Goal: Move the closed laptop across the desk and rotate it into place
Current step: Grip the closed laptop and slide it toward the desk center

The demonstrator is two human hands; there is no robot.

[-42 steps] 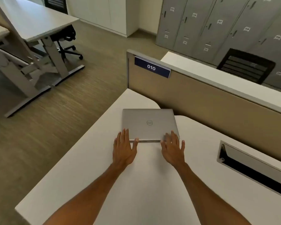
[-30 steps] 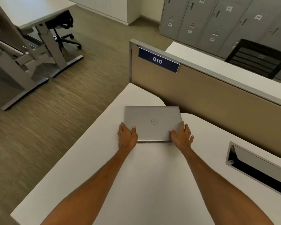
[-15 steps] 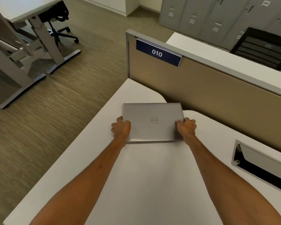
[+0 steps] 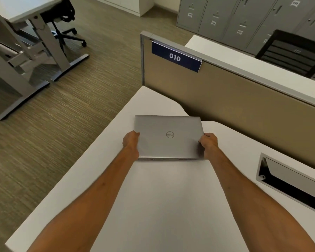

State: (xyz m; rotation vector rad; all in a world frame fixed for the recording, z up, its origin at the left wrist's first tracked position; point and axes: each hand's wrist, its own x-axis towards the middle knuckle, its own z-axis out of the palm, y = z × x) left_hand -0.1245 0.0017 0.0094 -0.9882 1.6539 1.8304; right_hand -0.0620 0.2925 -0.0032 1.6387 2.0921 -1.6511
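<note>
Here both hands (image 4: 131, 142) (image 4: 208, 142) grip the closed laptop (image 4: 168, 137).

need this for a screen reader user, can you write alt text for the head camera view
Two bare hands hold a closed silver laptop by its side edges, left hand and right hand, on a white desk. A tan partition with a blue "010" sign stands behind it.

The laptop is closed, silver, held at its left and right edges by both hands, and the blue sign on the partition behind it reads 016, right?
Nearly. The head view shows the blue sign on the partition reads 010, not 016. The rest holds: the laptop is closed and silver, with the left hand and right hand gripping its left and right edges.
</note>
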